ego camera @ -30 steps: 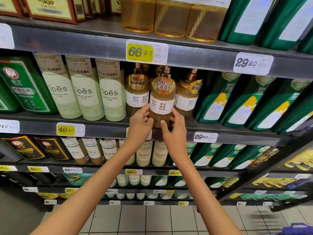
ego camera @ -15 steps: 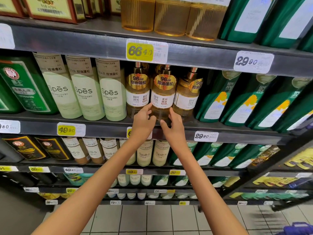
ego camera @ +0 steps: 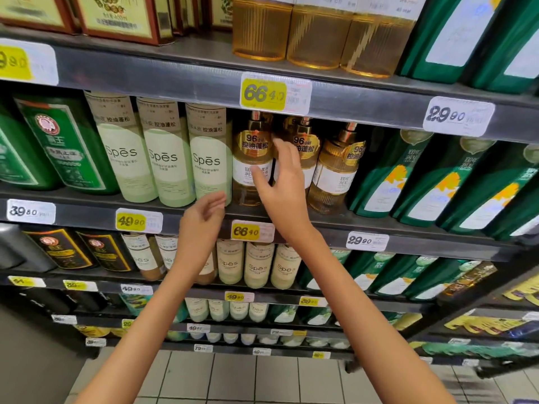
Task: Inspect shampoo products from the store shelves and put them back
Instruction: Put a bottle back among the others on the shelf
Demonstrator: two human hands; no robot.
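Shelf [ego camera: 186, 212] at frame centre carried the amber shampoo bottle [ego camera: 306, 141], upright between two matching bottles [ego camera: 248, 193]; put-back judged done. Right hand [ego camera: 284, 188] splayed before it, left hand [ego camera: 201, 225] relaxed, lower; both empty. Next: choose another product.

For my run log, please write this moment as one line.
middle amber bottle: on shelf | left hand: open, empty | right hand: open, before bottle
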